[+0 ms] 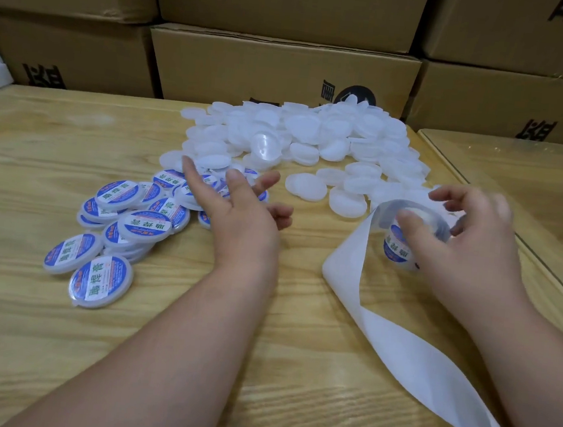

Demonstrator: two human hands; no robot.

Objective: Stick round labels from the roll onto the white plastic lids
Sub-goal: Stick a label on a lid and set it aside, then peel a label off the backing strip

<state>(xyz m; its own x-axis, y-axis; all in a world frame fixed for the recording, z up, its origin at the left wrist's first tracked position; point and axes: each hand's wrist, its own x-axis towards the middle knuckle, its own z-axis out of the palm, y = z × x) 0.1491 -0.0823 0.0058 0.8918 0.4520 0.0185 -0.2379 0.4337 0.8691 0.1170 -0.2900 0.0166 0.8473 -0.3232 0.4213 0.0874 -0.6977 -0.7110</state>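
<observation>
One label (397, 242) shows blue and white on the roll (419, 226) under my right hand (473, 245), whose thumb lies across it with the fingers curled over the roll's far side; motion blur keeps me from saying whether the label has begun to lift. From the roll a single strip of bare white backing paper (408, 349) loops down and trails off toward 5 o'clock, its long axis running from the roll to the frame's lower right corner.

What the next stick turns on, as I judge it: the nearest bare lids (306, 187) lie at about 10 o'clock from my right hand and 2 o'clock from my left hand (239, 206), between the two, with the left somewhat closer. So the left should fetch a lid while the right peels. My left hand is spread, fingers straight, holding nothing, hovering over the near edge of the finished ones.

Bare lids in the big heap (315, 137) at 12 o'clock: dozens, too overlapped to count. Labelled lids (101, 280), piled at 9 o'clock from my left hand: about a dozen visible, some half buried. All sit on the wooden table (37, 162), with cardboard boxes (280, 72) stacked behind.
</observation>
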